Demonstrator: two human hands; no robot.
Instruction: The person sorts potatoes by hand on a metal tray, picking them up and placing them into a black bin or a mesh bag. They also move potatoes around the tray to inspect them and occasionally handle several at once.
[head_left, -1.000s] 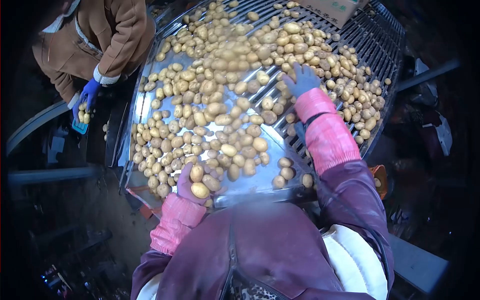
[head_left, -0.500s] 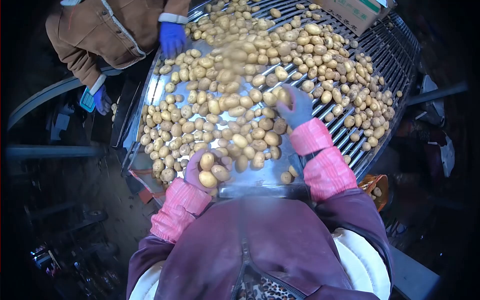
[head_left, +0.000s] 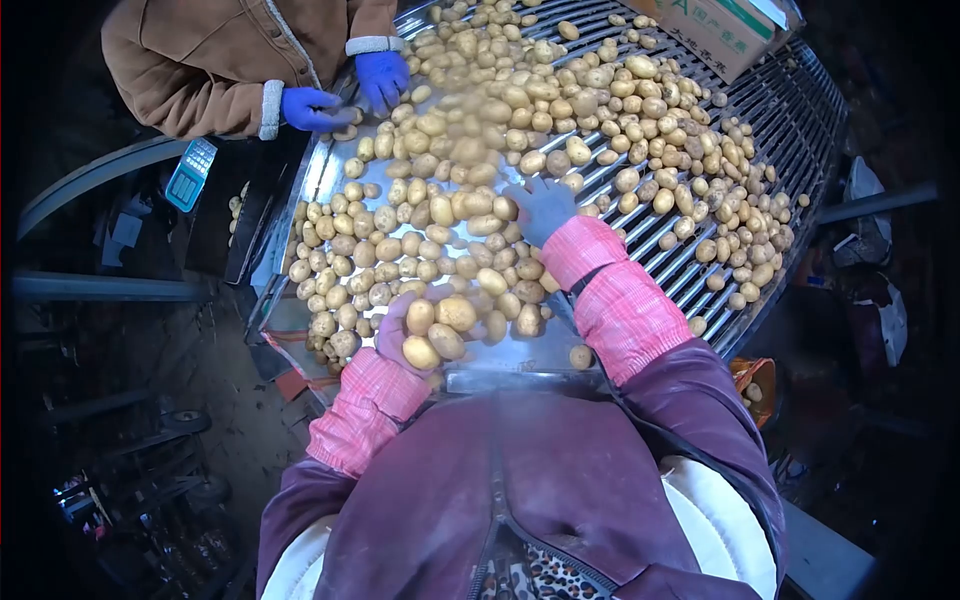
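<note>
My left hand (head_left: 394,322), in a pale purple glove, is closed around several potatoes (head_left: 446,342) near the front edge of the metal table. To its right, my right hand (head_left: 546,210), in a grey-blue glove, lies over the potato pile (head_left: 482,225) with its fingers apart. Its fingertips reach the potatoes beside it, and I see none gripped in it. Loose potatoes of mixed sizes surround both hands. A single potato (head_left: 580,356) rests apart on the bare metal (head_left: 520,355) near my right sleeve.
Metal bars (head_left: 680,275) form a slatted rack at the right, heaped with potatoes. A cardboard box (head_left: 722,38) stands at its far end. Across the table, a co-worker's blue-gloved hands (head_left: 382,80) are at the potatoes. An orange container (head_left: 757,388) holds potatoes at lower right.
My right hand has moved left and no longer shows the potato it held. My left hand now holds one more potato. The co-worker's lower hand has come up to the table edge.
</note>
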